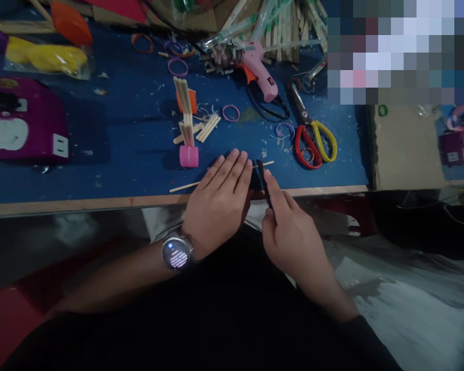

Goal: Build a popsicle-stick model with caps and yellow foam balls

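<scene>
My left hand (222, 201) lies flat over a thin wooden stick (183, 187) near the table's front edge, its fingers stretched and side by side. The stick's ends show on both sides of the hand. My right hand (294, 232) is wrapped round a black cutter (263, 180), with the index finger along its top. The cutter lies across the stick's right part, just beside my left fingertips. Behind my left hand stands a pink cylinder (189, 156) with wooden sticks (183, 103) rising near it. Short cut sticks (208, 128) lie close by.
Scissors (307, 123) with red and yellow handles lie at the right. A pink glue gun (261, 69) with a black cord is behind. A purple box (25, 121) stands at the left, a cardboard piece (406, 147) at the right. Rings are scattered on the blue table (131, 113).
</scene>
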A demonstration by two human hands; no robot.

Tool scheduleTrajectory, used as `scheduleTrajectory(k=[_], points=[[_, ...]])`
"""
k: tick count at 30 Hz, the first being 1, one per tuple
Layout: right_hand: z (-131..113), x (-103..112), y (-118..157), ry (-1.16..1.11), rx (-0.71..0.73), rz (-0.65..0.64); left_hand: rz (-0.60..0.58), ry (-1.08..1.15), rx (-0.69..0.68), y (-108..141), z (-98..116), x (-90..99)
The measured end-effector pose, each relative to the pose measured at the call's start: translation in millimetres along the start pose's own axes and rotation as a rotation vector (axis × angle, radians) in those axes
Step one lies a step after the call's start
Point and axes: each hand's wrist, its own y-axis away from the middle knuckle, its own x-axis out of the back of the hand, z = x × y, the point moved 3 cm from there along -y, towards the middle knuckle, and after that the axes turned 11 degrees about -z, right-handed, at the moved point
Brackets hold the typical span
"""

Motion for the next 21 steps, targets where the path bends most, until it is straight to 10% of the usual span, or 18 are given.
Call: scheduleTrajectory(k=[21], points=[[-4,4,16,0.124,-0.056,-0.05,-0.05,0.002,-0.009,-5,-5,-0.7]])
